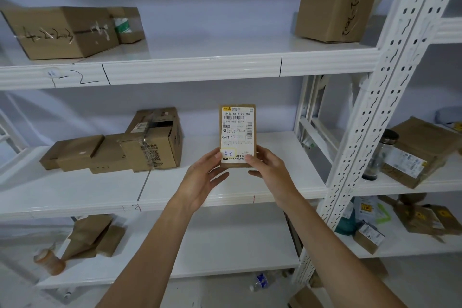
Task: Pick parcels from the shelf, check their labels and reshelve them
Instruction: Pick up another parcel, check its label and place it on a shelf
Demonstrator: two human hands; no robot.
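Observation:
A small flat brown parcel [237,130] stands upright in front of me, its white shipping label with barcodes facing the camera. My left hand [203,177] grips its lower left corner, thumb on the label. My right hand [268,170] holds the lower right corner, thumb on the front. The parcel hangs in the air in front of the middle shelf [75,195] of a white metal rack.
Cardboard boxes [150,142] sit at the left of the middle shelf. More boxes [60,32] and a box [335,11] rest on the top shelf. A perforated upright [370,107] stands right. The neighbouring rack holds a jar [380,155] and parcels [420,150]. Brown packets [92,237] lie below.

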